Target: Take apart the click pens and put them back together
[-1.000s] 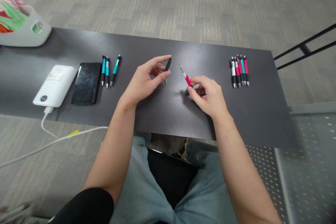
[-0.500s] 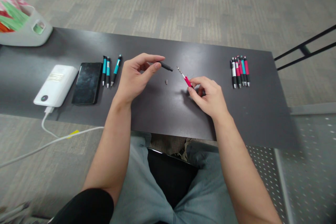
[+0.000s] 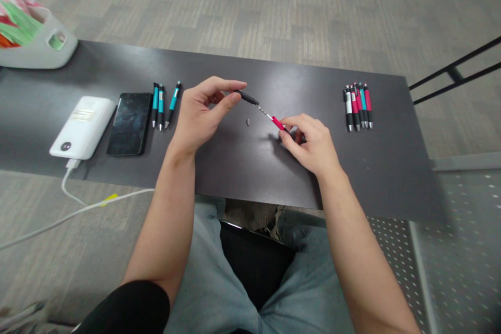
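Note:
My left hand [image 3: 203, 112] pinches a black pen grip sleeve [image 3: 247, 97] above the dark table [image 3: 274, 167]. My right hand [image 3: 311, 141] holds the pink pen barrel [image 3: 278, 123], whose thin refill tip points up-left and meets the open end of the black sleeve. A small metal pen tip [image 3: 248, 122] lies loose on the table just below the two parts. Both hands are closed on their parts.
Three teal pens [image 3: 162, 106] lie left of my left hand, beside a black phone [image 3: 129, 123] and a white power bank [image 3: 82, 127] with a cable. Several pink, white and teal pens [image 3: 357, 106] lie at the right. A grey basket [image 3: 29, 36] sits far left.
The small metal tip dropped from the black sleeve onto the table. My left hand turned the sleeve sideways, and the pink barrel's refill moved up to the sleeve's end.

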Demonstrator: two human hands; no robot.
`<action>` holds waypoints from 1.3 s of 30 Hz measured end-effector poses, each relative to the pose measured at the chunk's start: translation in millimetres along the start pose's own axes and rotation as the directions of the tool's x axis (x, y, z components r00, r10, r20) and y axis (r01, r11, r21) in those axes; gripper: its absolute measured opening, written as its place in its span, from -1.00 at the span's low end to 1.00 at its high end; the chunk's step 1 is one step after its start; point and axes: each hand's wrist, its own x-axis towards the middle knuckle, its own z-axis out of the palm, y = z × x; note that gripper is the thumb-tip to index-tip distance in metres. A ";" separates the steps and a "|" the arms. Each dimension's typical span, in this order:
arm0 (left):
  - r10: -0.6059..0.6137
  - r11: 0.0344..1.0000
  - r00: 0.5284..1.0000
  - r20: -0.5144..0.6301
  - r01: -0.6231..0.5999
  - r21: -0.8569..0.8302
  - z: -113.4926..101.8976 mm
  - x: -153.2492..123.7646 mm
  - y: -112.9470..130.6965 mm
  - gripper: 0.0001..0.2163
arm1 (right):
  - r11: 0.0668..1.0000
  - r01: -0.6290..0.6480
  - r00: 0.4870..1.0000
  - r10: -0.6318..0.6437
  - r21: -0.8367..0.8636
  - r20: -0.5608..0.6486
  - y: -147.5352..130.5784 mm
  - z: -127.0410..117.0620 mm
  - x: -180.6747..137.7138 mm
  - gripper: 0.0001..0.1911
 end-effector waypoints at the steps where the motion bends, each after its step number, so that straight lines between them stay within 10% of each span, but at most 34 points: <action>1: 0.002 1.000 1.000 -0.011 -0.002 0.001 -0.4 0.1 0.2 -0.56 | 1.000 0.007 1.000 -0.007 0.003 -0.003 0.2 -0.2 -0.1 -0.85; 29: -0.022 0.999 0.995 0.093 0.018 0.045 -0.1 1.1 7.9 -0.62 | 1.000 -0.006 1.000 0.006 -0.005 0.005 -1.6 -1.7 -0.3 -0.80; 39: -0.104 0.994 0.984 0.143 0.107 -0.016 20.1 -2.0 21.6 -0.36 | 0.993 0.074 0.992 -0.065 0.089 -0.106 4.1 3.6 1.1 -0.75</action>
